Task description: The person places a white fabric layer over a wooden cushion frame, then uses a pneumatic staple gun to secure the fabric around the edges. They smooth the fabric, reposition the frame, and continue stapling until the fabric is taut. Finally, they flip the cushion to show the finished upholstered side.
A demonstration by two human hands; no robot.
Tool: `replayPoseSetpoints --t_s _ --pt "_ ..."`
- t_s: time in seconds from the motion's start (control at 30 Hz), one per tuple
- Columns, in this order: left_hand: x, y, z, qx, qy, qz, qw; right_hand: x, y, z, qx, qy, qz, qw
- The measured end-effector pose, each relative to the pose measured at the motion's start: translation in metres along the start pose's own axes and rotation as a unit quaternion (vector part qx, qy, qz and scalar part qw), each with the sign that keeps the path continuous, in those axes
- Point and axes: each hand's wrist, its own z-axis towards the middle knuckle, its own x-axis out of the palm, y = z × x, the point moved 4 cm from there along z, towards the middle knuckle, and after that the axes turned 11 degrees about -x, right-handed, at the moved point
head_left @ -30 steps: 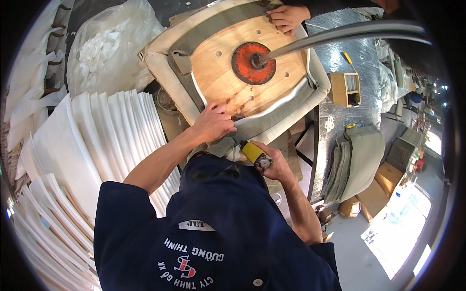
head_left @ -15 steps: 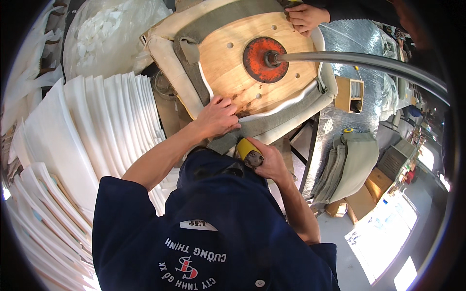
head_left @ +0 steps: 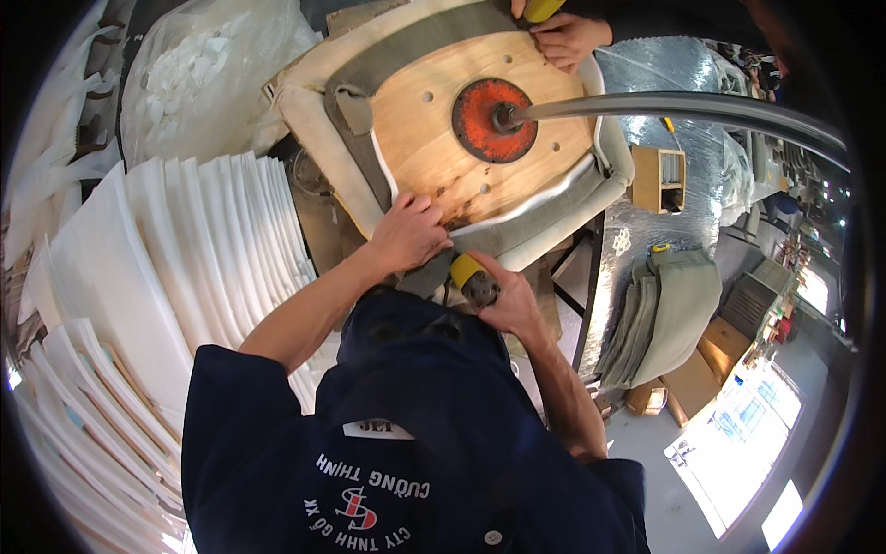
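Observation:
An upholstered chair seat [head_left: 554, 242] lies underside up in front of me, with grey-green fabric [head_left: 358, 107] folded over its padded rim. A bare wooden panel [head_left: 415, 138] fills its middle, with a red round plate [head_left: 475, 97] on it. My left hand [head_left: 409, 231] is closed at the panel's near edge, its fingers bent on the folded fabric. Just right of it, my right hand [head_left: 509, 297] grips a yellow and black staple gun [head_left: 471, 277]. The gun's nose is hidden by its body.
Opposite me, a co-worker's hand [head_left: 569, 42] rests on the far edge, beside another yellow tool [head_left: 543, 8]. A metal tube [head_left: 664, 105] runs right from the plate. White foam sheets [head_left: 194, 240] stand at left; grey-green fabric pieces [head_left: 678, 309] and a wooden box [head_left: 658, 180] lie right.
The seat and panel appear slightly farther left in the picture. The co-worker's yellow tool shows more fully at the far edge. My two hands keep nearly the same places.

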Motion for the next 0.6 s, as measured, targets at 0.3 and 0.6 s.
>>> replayPoseSetpoints --t_s 0.3,0.6 --pt "0.004 -0.008 -0.008 -0.054 -0.015 0.040 0.998 -0.002 -0.023 0.004 -0.015 -0.062 0.027 0.998" --pt "0.000 -0.019 -0.009 -0.090 -0.007 0.064 0.994 -0.008 -0.022 0.002 0.002 -0.114 0.054 0.992"
